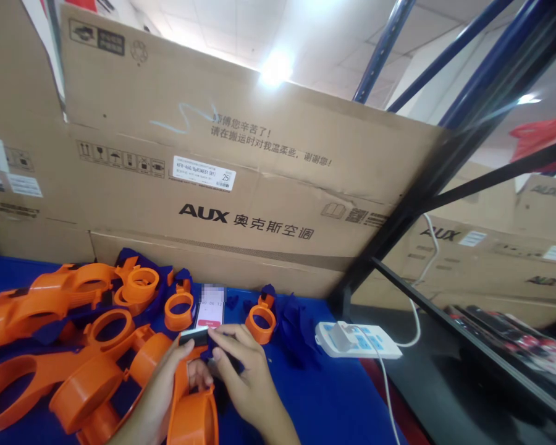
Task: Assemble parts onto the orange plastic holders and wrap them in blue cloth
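Note:
Both my hands meet low in the middle over a blue table (333, 402). My left hand (164, 386) curls its fingers around an orange plastic ring part (192, 414) and pinches a small dark strip (193, 336) with the thumb. My right hand (245, 374) closes its fingertips on the same dark strip and a bit of dark blue material under it. A phone (210, 309) with a lit screen lies just beyond my fingers.
Several orange ring-shaped parts (50, 303) and dark blue pieces (296, 327) cover the table's left and middle. A white power strip (356, 340) with a cable lies at the right. Large cardboard boxes (241, 185) stand behind. A dark shelf frame (445, 161) rises at the right.

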The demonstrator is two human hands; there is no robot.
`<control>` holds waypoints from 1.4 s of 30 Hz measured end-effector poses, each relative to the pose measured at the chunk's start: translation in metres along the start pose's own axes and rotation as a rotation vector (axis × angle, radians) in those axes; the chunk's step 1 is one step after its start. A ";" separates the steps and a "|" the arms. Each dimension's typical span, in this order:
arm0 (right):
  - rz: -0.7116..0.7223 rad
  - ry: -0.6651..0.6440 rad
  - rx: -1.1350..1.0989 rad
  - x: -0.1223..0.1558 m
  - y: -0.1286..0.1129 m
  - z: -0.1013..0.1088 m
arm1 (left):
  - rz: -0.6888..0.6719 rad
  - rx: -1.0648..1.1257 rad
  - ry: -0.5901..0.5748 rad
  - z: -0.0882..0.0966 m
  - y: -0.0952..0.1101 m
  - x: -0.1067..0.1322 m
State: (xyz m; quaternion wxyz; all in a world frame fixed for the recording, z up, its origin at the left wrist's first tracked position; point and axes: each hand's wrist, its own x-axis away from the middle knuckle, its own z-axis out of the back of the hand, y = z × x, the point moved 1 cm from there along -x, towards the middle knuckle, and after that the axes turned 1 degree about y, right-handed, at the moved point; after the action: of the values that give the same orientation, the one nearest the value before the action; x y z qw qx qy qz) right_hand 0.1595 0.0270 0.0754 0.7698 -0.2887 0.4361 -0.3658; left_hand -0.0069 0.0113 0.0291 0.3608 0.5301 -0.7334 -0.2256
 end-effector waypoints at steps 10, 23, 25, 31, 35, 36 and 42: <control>-0.145 0.096 -0.179 0.004 0.012 -0.015 | -0.285 -0.184 0.065 0.011 -0.010 -0.012; -0.148 0.110 -0.271 0.004 0.009 -0.006 | -0.241 -0.139 0.011 0.005 -0.010 -0.008; -0.138 0.088 -0.255 0.004 0.010 -0.004 | -0.218 -0.125 0.004 0.005 -0.012 -0.008; -0.140 0.022 -0.242 0.004 0.011 -0.001 | -0.173 -0.120 0.002 0.007 -0.016 -0.009; -0.154 0.021 -0.253 0.004 0.010 0.000 | -0.182 -0.087 -0.003 0.002 -0.009 -0.006; -0.155 0.022 -0.254 0.005 0.009 -0.001 | -0.190 -0.084 -0.002 0.001 -0.008 -0.006; -0.212 0.048 -0.366 0.005 0.005 -0.003 | -0.207 -0.071 -0.003 0.005 -0.008 -0.009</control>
State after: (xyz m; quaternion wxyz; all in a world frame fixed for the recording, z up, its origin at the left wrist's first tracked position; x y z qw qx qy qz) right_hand 0.1600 0.0252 0.0675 0.6512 -0.4591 0.4807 -0.3663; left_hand -0.0043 0.0167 0.0181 0.3528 0.5898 -0.6668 -0.2882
